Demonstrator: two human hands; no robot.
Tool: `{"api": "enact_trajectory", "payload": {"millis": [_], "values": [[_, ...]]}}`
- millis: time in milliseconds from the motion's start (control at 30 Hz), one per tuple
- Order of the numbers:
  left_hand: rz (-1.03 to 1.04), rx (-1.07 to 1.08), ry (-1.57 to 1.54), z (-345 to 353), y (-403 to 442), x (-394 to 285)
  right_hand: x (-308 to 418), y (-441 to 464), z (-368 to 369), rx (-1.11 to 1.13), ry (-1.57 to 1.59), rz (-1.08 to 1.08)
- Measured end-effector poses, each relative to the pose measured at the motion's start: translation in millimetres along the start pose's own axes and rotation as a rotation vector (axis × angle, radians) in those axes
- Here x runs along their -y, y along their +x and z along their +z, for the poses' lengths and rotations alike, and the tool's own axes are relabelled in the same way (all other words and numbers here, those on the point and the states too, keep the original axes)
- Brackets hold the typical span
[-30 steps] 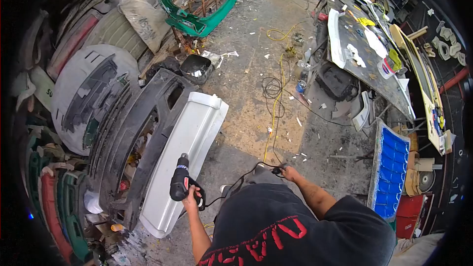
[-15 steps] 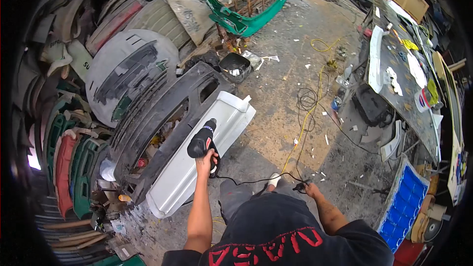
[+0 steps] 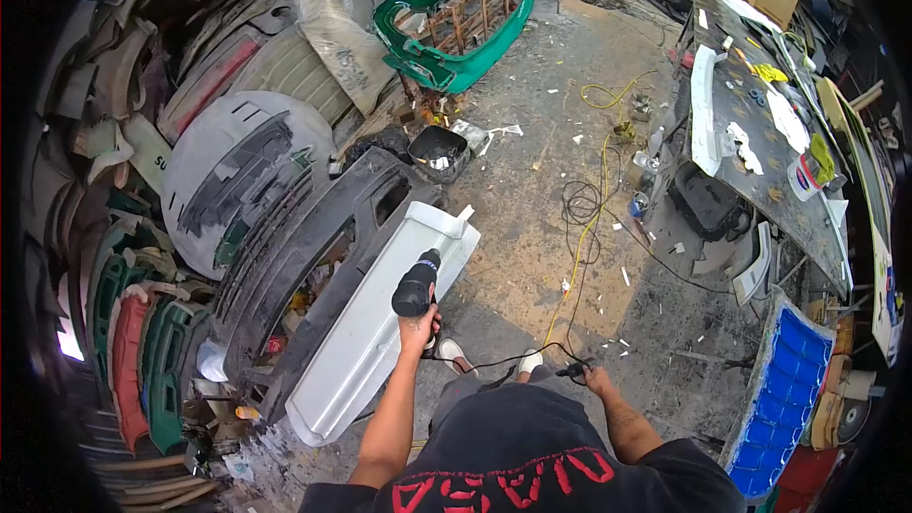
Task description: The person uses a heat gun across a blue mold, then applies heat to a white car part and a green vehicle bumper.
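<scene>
My left hand (image 3: pixel 418 328) is wrapped round the handle of a black heat gun (image 3: pixel 414 291), held above a long white panel (image 3: pixel 366 337). The gun's nozzle points toward the panel's far end. On the right, my right hand (image 3: pixel 597 380) is closed on a black cable connector (image 3: pixel 572 372) low over the floor. A black cord runs from the gun across my body to that connector. Beside the white panel, on its left, lies a dark grey bumper (image 3: pixel 313 218).
A green bumper frame (image 3: pixel 456 66) stands ahead. Yellow and black cables (image 3: pixel 594 218) cross the littered floor. At the right are a work table (image 3: pixel 760 152) and a blue panel (image 3: pixel 784 394). Stacked bumpers (image 3: pixel 171 370) fill the left side.
The view has swung left and then settled slightly. My left hand has carried the heat gun from the panel's near half toward its right edge. The right hand still grips the connector.
</scene>
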State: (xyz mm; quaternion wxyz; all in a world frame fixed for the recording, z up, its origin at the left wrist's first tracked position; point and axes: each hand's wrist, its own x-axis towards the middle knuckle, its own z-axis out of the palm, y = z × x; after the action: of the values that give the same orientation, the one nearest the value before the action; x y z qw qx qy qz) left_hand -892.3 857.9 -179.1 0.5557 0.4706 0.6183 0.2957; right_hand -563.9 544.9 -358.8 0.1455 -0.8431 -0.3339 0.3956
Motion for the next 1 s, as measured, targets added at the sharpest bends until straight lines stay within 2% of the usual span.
{"api": "enact_trajectory", "payload": {"millis": [167, 233, 367, 433, 500, 600, 700, 800, 833, 900, 1000], "values": [[0.063, 0.047, 0.098, 17.5, -0.2, 17.1, -35.2, 2.6, 27.1, -0.03, -0.008, -0.075], [0.024, 0.032, 0.096, 21.4, -12.1, 17.0, -25.1, -14.1, 17.4, 0.027, 0.069, -0.003], [0.027, -0.062, 0.091, 11.3, -34.7, 40.2, -41.9, -5.8, 23.0, 0.086, 0.036, -0.009], [-0.034, -0.115, 0.055, -1.3, -50.8, 51.3, -45.5, 4.0, 19.8, 0.117, 0.045, -0.012], [0.008, -0.166, 0.009, -16.8, -64.7, 73.9, -48.8, 13.5, 17.1, 0.148, 0.05, -0.014], [-0.069, -0.313, -0.036, -33.3, -87.4, 94.1, -51.7, 37.6, 17.9, 0.093, -0.085, -0.062], [-0.149, -0.47, -0.223, -43.6, -111.4, 111.1, -51.0, 59.9, 11.7, 0.144, -0.008, -0.04], [-0.173, -0.652, -0.388, -53.0, -136.4, 114.6, -28.7, 63.2, -2.3, 0.093, 0.012, -0.264], [-0.161, -0.735, -0.473, -57.0, -146.5, 120.5, -23.1, 68.1, -6.0, 0.121, -0.017, -0.289], [-0.186, -0.874, -0.572, -68.6, -157.3, 140.8, -10.2, 78.5, -10.6, 0.267, 0.001, -0.159], [-0.165, -1.038, -0.635, -79.0, -179.5, 140.1, -1.9, 94.9, -7.0, 0.397, 0.048, -0.181]]}}
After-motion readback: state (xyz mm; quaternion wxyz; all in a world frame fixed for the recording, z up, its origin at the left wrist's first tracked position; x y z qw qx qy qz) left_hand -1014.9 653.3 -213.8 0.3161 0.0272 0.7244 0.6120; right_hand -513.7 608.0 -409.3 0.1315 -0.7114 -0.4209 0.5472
